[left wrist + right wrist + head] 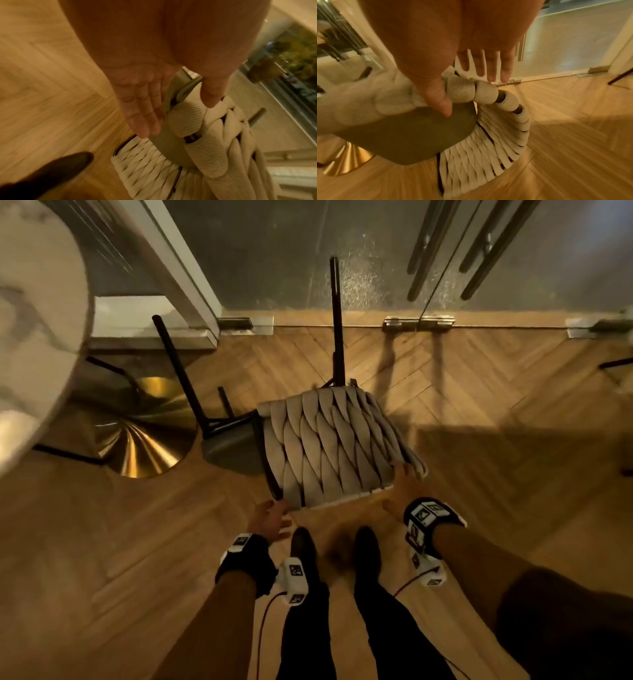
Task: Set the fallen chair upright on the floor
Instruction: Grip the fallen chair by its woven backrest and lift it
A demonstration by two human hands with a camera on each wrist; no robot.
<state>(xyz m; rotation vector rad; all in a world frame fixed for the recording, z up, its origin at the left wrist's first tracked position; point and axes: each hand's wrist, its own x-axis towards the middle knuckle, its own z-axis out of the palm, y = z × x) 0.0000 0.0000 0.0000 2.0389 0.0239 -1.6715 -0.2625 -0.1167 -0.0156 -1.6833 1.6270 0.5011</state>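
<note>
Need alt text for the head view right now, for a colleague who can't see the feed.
A woven chair lies tipped on the herringbone wood floor, black legs pointing away toward glass doors. Both hands, left and right, reach with straight fingers to the near corners of its backrest. A marble table with a brass base stands at left.

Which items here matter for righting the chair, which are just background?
Job:
- fallen chair, legs up
- left hand, at its left corner
- right hand, at its right corner
- wooden floor

Background:
- marble table
- gold table base
- glass doors
</note>
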